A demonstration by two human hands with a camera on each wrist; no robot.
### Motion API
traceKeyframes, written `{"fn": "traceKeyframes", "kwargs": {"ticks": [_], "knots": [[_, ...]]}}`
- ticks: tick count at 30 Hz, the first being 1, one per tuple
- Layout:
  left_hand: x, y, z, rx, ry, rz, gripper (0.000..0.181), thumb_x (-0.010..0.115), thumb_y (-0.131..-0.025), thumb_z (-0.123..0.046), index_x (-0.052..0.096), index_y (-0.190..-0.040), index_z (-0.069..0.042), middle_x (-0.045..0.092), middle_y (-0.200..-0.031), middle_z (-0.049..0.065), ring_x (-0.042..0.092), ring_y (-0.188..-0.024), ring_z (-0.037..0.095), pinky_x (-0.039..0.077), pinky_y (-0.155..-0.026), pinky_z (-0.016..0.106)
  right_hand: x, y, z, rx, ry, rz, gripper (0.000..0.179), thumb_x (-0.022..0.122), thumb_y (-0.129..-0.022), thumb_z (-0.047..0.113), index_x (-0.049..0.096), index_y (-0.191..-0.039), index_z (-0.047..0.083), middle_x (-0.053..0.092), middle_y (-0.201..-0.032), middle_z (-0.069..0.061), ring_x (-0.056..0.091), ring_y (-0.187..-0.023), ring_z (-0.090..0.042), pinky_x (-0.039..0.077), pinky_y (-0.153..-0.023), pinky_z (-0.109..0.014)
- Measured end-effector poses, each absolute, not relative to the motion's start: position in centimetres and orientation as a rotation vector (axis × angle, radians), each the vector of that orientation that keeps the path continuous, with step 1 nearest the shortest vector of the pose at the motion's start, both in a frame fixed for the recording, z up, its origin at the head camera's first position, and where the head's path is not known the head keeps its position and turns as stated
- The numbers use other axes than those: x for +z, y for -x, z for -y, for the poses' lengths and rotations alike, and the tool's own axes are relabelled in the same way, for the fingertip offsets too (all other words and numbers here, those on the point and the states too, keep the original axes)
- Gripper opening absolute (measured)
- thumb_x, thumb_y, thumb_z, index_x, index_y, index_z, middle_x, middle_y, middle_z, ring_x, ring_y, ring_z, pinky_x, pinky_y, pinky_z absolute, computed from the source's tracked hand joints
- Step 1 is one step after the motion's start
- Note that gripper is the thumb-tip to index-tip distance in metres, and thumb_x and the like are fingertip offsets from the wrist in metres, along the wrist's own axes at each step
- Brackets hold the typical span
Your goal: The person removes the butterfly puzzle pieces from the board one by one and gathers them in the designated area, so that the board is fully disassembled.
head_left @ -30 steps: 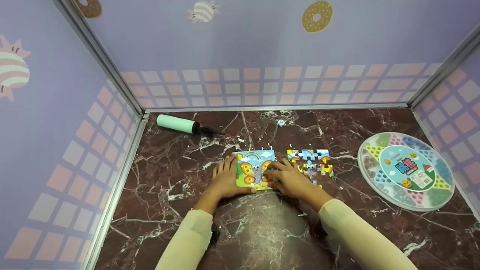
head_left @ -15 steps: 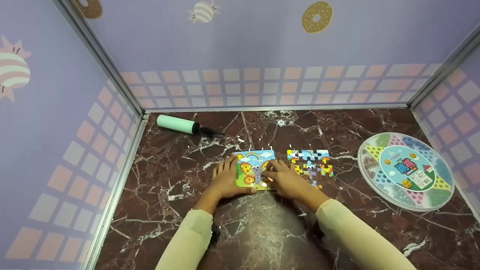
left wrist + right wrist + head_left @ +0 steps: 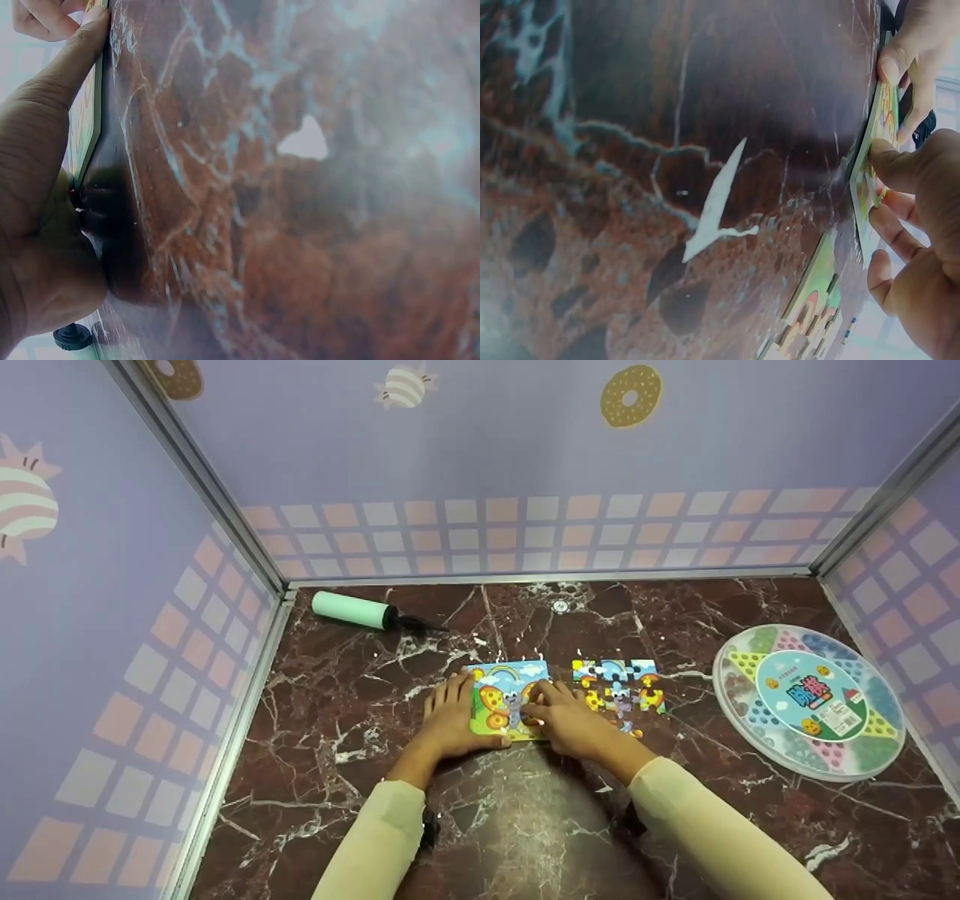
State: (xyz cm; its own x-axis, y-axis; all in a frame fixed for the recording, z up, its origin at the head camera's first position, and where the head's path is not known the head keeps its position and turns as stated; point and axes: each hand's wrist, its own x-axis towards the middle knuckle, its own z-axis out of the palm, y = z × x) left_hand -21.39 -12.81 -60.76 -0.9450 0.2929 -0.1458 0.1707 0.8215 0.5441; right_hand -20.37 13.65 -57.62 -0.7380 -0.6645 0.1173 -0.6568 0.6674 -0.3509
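A square picture puzzle board (image 3: 511, 675) with a rainbow and butterfly lies on the dark marble table. My left hand (image 3: 450, 718) rests along its left side in the head view, fingers extended, with the thumb (image 3: 79, 49) laid on the lower edge. Over the board's right half, my right hand (image 3: 574, 721) pinches at a puzzle piece (image 3: 880, 185) with thumb and fingertips; the fingers hide most of it. Just right of that hand, several loose puzzle pieces (image 3: 616, 695) lie in spaced rows, the nearest ones partly covered by the hand.
A round Chinese checkers set (image 3: 810, 701) lies at the right. At the back left is a mint-green hand pump (image 3: 352, 610) with a black nozzle. A small round disc (image 3: 560, 607) sits near the back wall (image 3: 525, 536). Patterned walls enclose the back and sides.
The right hand's fingers have drawn closer together over the board's right half, and the hand has shifted slightly left. My left hand and the board keep their places.
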Motion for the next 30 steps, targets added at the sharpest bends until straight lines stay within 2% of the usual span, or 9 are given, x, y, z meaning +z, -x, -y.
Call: {"fn": "traceKeyframes", "kwargs": {"ticks": [10, 20, 30], "knots": [[-60.8, 21.4, 12.8, 0.787, -0.351, -2.774, 0.142, 0.090, -0.073, -0.075, 0.018, -0.178, -0.011, 0.017, -0.184, 0.017, 0.015, -0.170, 0.047, 0.014, -0.136, 0.071, -57.5, 20.3, -13.8, -0.555, 1.139, -2.825, 0.034, 0.078, -0.101, 0.015, 0.077, -0.135, 0.012, 0.060, -0.136, -0.015, 0.054, -0.116, -0.035, 0.048, -0.085, -0.051], [-61.1, 21.4, 12.9, 0.802, -0.360, -2.774, 0.140, 0.089, -0.074, -0.075, 0.018, -0.178, -0.012, 0.017, -0.184, 0.018, 0.015, -0.170, 0.047, 0.013, -0.137, 0.071, -57.4, 20.0, -14.2, -0.539, 1.259, -2.882, 0.023, 0.077, -0.104, 0.019, 0.079, -0.126, 0.013, 0.066, -0.132, -0.013, 0.058, -0.113, -0.033, 0.049, -0.085, -0.048], [-61.0, 21.4, 12.9, 0.800, -0.369, -2.781, 0.141, 0.089, -0.073, -0.075, 0.019, -0.178, -0.011, 0.018, -0.184, 0.019, 0.015, -0.170, 0.047, 0.012, -0.137, 0.071, -57.2, 20.3, -14.6, -0.400, 1.325, -2.948, 0.029, 0.082, -0.101, 0.029, 0.081, -0.128, 0.017, 0.067, -0.137, -0.012, 0.055, -0.121, -0.036, 0.054, -0.098, -0.068]]}}
